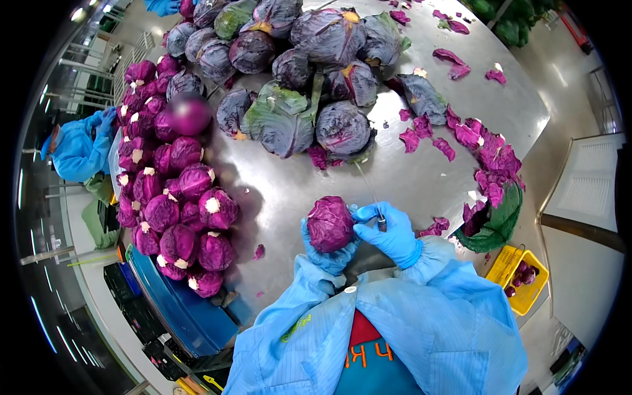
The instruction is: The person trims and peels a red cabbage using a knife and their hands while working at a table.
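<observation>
A peeled red cabbage [330, 222] rests in my left hand [326, 260], which cups it from below in a blue glove. My right hand [392, 238], also gloved, is closed around the dark handle of a thin knife [381, 222]; its narrow blade points away from me over the table. The right fingertips touch the cabbage's right side. Beyond my hands lies a heap of unpeeled cabbages [342, 125] with dull outer leaves. To the left, peeled cabbages [162, 212] with pale cut stems are piled up.
Purple leaf scraps [497, 161] litter the right of the steel table [283, 191]. A green mesh bag [503, 224] hangs at the right edge, near a yellow basket [536, 289] on the floor. Blue bins [174, 303] stand lower left. A co-worker [79, 148] is at far left; another gloved hand [161, 6] shows at top.
</observation>
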Demonstrator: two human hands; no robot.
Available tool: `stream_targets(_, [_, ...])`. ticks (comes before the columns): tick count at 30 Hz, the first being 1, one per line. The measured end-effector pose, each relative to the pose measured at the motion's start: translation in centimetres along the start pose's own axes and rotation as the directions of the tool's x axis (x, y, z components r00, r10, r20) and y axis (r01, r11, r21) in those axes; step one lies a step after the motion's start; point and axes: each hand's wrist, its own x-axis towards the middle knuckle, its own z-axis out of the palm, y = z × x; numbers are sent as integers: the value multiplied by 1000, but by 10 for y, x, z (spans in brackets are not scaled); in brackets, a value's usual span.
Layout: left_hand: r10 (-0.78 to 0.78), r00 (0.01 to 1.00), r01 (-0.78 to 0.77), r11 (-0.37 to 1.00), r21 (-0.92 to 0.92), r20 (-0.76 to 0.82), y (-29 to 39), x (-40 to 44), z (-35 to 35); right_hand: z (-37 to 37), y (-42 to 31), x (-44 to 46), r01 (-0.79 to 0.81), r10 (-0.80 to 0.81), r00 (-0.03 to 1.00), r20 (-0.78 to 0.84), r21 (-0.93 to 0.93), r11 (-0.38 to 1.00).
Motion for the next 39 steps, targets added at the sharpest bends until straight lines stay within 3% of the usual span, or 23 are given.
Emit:
stream_targets(4, [-22,1000,23,986,165,-11,0,-1,1,0,-15,1,-103,127,988,90,-235,967])
stream_targets(7, [29,999,-34,963,266,22,-2,-3,2,8,19,5,-58,51,996,67,99,993])
stream_targets(10, [83,996,-89,916,392,33,-6,-4,10,0,8,4,63,-48,996,79,-206,977])
stream_targets(11, [100,995,-98,910,403,17,-6,-4,11,0,8,4,197,-181,980,77,-373,907])
stream_targets(13, [94,996,-81,915,396,-13,-2,-4,9,-1,7,4,405,-425,894,141,-659,634])
stream_targets(16, [35,998,-13,912,410,-47,8,-4,8,-15,3,12,478,-512,837,194,-716,509])
stream_targets(19, [12,995,43,854,519,-102,13,-10,20,-44,-6,28,447,-455,853,256,-808,384])
stream_targets(22, [-42,973,151,858,491,-225,18,-15,20,-71,-12,45,344,-475,874,100,-817,463])
stream_targets(25, [-60,961,191,849,493,-270,12,-18,36,-78,-23,53,229,-425,893,-149,-663,713])
stream_targets(29, [-13,960,197,743,640,-280,-3,-12,53,-57,-30,28,89,-68,991,116,-187,978])
stream_targets(32, [77,963,164,586,794,-256,-3,-4,49,-41,-53,21,-40,148,944,294,-345,938])
stream_targets(36, [111,963,168,471,866,-247,0,-5,47,-43,-34,29,-57,159,910,384,-265,963])
stream_targets(39, [66,972,168,488,856,-227,4,-6,40,-46,-31,31,22,115,897,428,-301,953])
